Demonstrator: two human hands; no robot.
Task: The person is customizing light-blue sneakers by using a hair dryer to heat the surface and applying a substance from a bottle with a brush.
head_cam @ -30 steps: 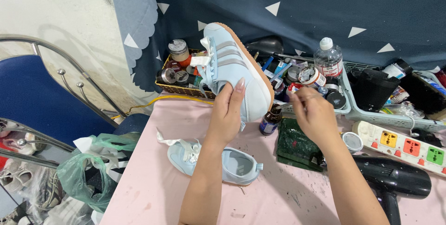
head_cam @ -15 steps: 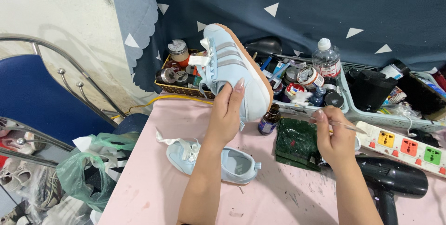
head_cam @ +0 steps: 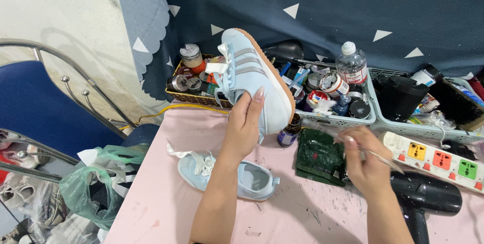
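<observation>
At far left we see a blue chair (head_cam: 45,108) and green plastic bags (head_cam: 88,188) beside the pink table (head_cam: 166,193). Our left hand (head_cam: 245,125) is clamped around the heel end of a pale blue sneaker (head_cam: 257,75), holding it above the table with its long axis slanting up and away to the left, gum sole turned to the right. Its mate, a second sneaker (head_cam: 227,176), lies flat on the table below. Right of it sits a small brown bottle (head_cam: 289,133), then a dark green palette (head_cam: 320,156). Our right hand (head_cam: 365,166) pinches a thin brush (head_cam: 375,154), fingers closed on its handle, low over the table, right of and below the raised shoe. A second ago that hand reached into the supply trays (head_cam: 348,118); now it is drawn back with the brush. The shoe has barely moved.
</observation>
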